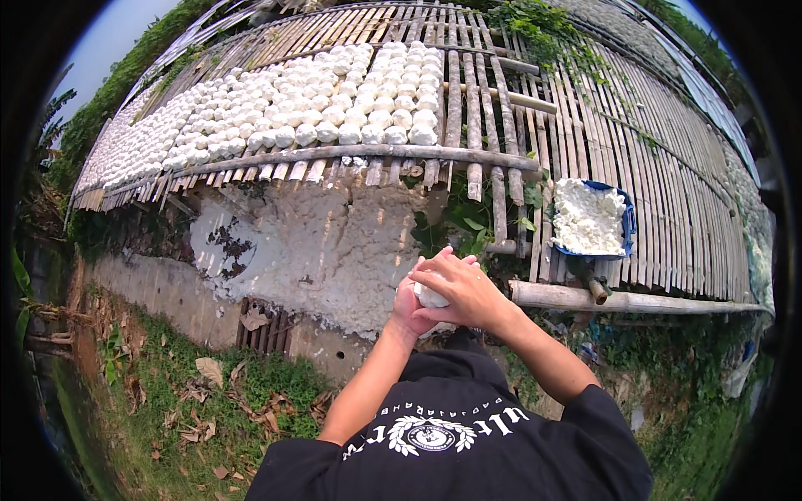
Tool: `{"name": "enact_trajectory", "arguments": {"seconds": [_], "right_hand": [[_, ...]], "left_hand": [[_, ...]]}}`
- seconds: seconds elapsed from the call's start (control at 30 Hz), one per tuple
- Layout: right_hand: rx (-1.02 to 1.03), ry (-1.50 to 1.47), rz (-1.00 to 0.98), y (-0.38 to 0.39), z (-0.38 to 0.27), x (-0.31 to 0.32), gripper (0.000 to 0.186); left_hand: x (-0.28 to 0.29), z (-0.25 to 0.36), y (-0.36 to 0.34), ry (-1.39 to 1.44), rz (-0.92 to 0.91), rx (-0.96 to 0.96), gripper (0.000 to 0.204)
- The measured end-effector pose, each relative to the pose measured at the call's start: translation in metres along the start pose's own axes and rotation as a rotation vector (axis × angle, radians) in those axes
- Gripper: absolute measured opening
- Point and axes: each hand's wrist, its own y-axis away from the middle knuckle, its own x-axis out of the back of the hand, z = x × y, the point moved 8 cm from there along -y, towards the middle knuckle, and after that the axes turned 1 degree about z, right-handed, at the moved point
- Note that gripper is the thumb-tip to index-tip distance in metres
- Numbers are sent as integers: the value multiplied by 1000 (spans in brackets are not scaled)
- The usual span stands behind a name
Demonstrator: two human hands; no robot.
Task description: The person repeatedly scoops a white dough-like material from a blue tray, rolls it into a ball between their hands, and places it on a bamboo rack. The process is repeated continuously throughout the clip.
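Note:
Between my two palms, in front of my chest, is a ball of white, damp-looking paste (428, 295). My left hand (407, 307) cups it from the left and below. Over its top and right side curls my right hand (461, 288), which hides much of it. Rows of similar white lumps (334, 104) cover the left part of a bamboo slat rack (493, 125). To the right of my hands, a blue basin (628, 219) heaped with loose white paste (587, 215) rests on the slats.
A thick bamboo pole (643, 302) edges the rack at the right; another pole (359, 152) fronts the lumps. Below the rack lies ground smeared with white residue (326, 242). A concrete ledge (184, 296) and grass with dry leaves (209, 392) are at lower left. Green vines (535, 33) grow through the slats.

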Motion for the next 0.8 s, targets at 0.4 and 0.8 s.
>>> {"name": "enact_trajectory", "arguments": {"seconds": [0.4,0.8], "right_hand": [[-118,22,31,14,23,4,56],[-413,-359,57,69,126,35,76]], "left_hand": [[20,-11,-34,-27,-36,133,77],[31,-39,-122,-1,124,423,68]]}}
